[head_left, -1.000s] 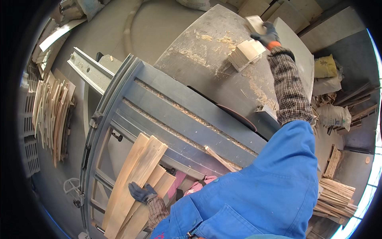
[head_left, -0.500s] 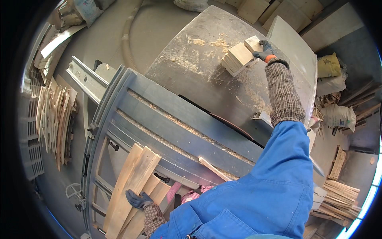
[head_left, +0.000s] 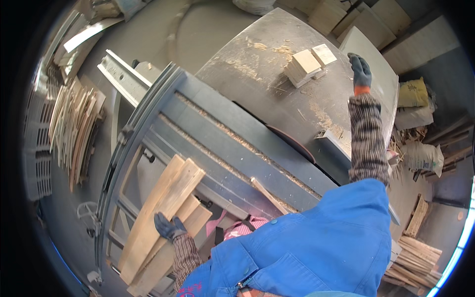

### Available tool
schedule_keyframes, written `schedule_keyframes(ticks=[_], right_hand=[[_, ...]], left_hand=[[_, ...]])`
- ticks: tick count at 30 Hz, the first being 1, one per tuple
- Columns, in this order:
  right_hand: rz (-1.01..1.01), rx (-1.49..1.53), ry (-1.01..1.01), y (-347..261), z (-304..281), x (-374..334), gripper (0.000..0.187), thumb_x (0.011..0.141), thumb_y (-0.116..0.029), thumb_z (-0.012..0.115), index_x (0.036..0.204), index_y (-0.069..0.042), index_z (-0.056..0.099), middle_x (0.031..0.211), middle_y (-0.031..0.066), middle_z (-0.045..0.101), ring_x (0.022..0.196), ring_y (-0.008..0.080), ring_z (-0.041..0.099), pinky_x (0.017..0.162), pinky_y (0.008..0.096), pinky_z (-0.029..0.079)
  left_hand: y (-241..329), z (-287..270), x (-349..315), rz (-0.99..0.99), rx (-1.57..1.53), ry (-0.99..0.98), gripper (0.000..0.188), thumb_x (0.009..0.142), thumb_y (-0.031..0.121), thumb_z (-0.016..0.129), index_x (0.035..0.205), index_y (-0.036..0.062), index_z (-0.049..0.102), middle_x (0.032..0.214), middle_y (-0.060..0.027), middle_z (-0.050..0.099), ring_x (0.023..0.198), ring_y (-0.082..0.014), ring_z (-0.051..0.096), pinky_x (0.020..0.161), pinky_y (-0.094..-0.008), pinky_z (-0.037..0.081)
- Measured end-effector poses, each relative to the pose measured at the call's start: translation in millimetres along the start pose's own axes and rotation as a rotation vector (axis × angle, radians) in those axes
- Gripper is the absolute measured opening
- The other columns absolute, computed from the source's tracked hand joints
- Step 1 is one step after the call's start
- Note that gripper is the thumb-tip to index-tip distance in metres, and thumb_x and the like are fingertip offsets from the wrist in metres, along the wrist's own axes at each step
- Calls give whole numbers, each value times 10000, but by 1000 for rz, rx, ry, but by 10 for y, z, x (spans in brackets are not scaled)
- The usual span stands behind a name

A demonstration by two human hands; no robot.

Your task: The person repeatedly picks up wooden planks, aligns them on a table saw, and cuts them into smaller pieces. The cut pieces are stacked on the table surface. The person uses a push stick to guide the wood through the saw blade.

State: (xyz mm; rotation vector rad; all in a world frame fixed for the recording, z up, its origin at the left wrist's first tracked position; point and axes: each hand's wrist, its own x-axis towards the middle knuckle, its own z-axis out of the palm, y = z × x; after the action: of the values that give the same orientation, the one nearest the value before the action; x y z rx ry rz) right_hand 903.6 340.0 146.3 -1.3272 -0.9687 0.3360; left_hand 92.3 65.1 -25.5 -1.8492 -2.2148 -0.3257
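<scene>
My left hand (head_left: 169, 226), in a dark grey glove, rests with its fingers laid on a bundle of long wooden boards (head_left: 166, 198). The boards lie slantwise over the near frame of a table saw. Over the far right part of the saw's metal table (head_left: 247, 37), my right hand (head_left: 360, 72) is open in a matching glove with an orange cuff, holding nothing. To its left stands a stack of square-cut wood pieces (head_left: 303, 68), and a second, smaller stack (head_left: 324, 55) sits against it, nearer the hand. The dark saw blade (head_left: 291, 142) shows edge-on between the table halves.
A thin wood strip (head_left: 269, 196) lies on the slotted sliding table (head_left: 217, 143). Sawdust is scattered over the metal. Stacked boards (head_left: 74, 131) stand at the left, cut strips (head_left: 415, 260) at the lower right. Sacks (head_left: 413, 94) are beyond the right edge.
My right hand has let go of the smaller stack of wood pieces and moved off to the right. My left hand stays on the boards. The whole view has shifted slightly.
</scene>
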Motion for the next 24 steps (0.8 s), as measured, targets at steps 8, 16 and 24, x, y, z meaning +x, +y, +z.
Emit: schedule_keyframes(ticks=[8,16,24], right_hand=[[-32,-86,-383,-1149,530,-3743,141,932,-34,678,1064,-4,716,1046,72,700,970,146,641,888,285,509],[332,-360,-732,-1370,248,-7091,177,917,-158,696,1009,-14,743,962,133,701,917,231,664,844,329,515],[109,-591,-900,-1675,-376,-8145,200,917,-212,687,955,-20,730,964,178,694,899,334,663,794,390,518]], left_hand=[[-870,-423,-979,-41,-287,77,590,814,240,738,1339,43,556,1325,-201,580,1235,-393,538,1057,-496,424],[-1850,-1203,-3494,20,-440,-68,351,851,239,684,1151,62,638,1175,-170,641,1100,-390,600,978,-488,487],[-2490,-838,-4420,-394,-367,177,269,911,266,629,1073,52,637,1127,-173,641,1038,-379,613,877,-496,502]])
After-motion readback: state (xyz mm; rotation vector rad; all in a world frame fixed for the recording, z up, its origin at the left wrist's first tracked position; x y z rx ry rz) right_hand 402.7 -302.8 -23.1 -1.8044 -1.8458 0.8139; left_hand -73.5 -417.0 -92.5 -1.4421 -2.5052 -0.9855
